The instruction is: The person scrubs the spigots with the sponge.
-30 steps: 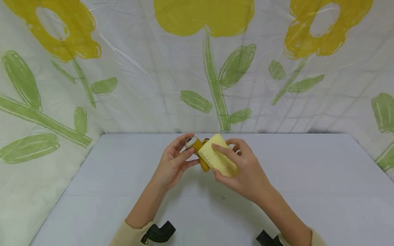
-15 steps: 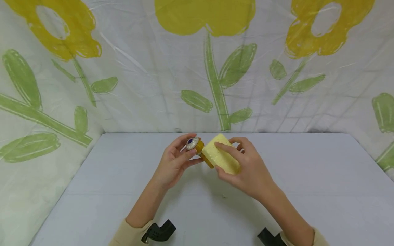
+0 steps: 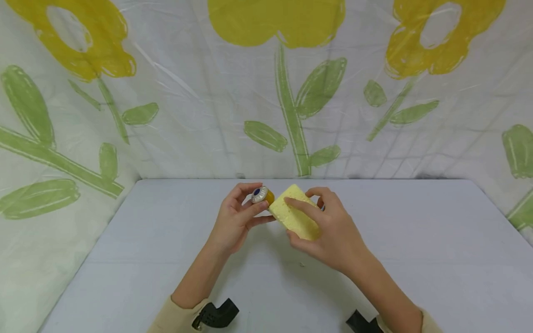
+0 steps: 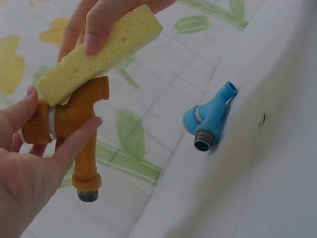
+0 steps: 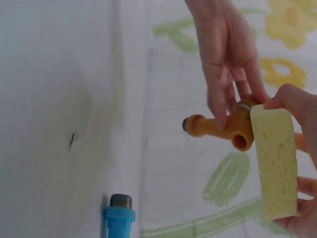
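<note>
My left hand (image 3: 233, 222) grips an orange tap (image 4: 86, 114) by its round knob, above the table. The knob's silver face with a dark blue centre turns toward the head camera. In the left wrist view the tap's threaded end points down and one extended finger lies along the body. My right hand (image 3: 333, 226) pinches a yellow sponge (image 3: 297, 213) between thumb and fingers. In that wrist view the sponge lies against the tap's body beside the knob. From the head, the sponge hides most of the tap.
A blue tap (image 4: 213, 114) with a threaded end is on the table, out of sight in the head view. A small dark mark (image 5: 74, 139) shows on the white table (image 3: 145, 277). Behind the table hangs a flower-printed sheet (image 3: 187, 101).
The left hand has turned the tap, so its knob face shows more and its lower end has gone behind the sponge. The sponge shifted slightly right, then back left.
</note>
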`<state>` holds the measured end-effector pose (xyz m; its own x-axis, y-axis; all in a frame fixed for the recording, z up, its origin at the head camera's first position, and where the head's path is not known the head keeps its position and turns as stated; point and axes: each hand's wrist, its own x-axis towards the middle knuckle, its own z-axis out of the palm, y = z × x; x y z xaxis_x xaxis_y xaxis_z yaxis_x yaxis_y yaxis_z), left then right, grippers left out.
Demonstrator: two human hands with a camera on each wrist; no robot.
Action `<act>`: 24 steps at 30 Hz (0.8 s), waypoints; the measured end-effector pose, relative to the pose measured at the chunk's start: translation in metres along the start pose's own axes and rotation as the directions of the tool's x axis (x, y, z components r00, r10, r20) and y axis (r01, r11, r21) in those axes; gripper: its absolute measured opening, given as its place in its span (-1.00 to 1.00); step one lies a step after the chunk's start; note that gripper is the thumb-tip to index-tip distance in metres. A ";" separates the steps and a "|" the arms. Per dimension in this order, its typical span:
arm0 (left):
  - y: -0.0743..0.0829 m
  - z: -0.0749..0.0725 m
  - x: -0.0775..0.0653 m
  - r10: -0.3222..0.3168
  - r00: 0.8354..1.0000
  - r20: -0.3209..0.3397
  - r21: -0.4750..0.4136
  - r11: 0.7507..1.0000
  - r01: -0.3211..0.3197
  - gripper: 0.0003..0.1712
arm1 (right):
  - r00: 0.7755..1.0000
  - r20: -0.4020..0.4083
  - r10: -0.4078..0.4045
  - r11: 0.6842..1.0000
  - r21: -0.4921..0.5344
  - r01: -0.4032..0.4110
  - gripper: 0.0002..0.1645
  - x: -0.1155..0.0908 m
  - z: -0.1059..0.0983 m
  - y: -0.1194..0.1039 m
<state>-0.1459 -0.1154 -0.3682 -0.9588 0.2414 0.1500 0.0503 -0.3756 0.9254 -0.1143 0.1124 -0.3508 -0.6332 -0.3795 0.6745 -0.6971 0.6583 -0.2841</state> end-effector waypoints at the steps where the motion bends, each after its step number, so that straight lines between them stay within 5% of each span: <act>1: 0.000 0.000 0.000 0.000 1.000 0.003 0.001 1.000 0.000 -0.58 | 1.000 -0.002 0.001 1.000 -0.002 -0.001 -0.36 0.000 0.000 0.001; 12: 0.006 -0.001 0.001 -0.045 0.995 0.089 0.046 0.998 0.041 -0.45 | 1.000 -0.002 0.024 0.999 -0.032 -0.024 -0.37 -0.001 -0.003 0.004; 24: 0.010 0.001 0.001 -0.040 0.999 -0.024 0.108 0.993 0.042 -0.48 | 0.999 -0.002 -0.043 0.997 -0.057 0.043 -0.36 0.002 -0.008 0.008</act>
<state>-0.1458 -0.1184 -0.3584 -0.9664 0.2347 0.1046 0.0396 -0.2659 0.9632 -0.1183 0.1222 -0.3465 -0.6015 -0.4062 0.6879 -0.7036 0.6771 -0.2155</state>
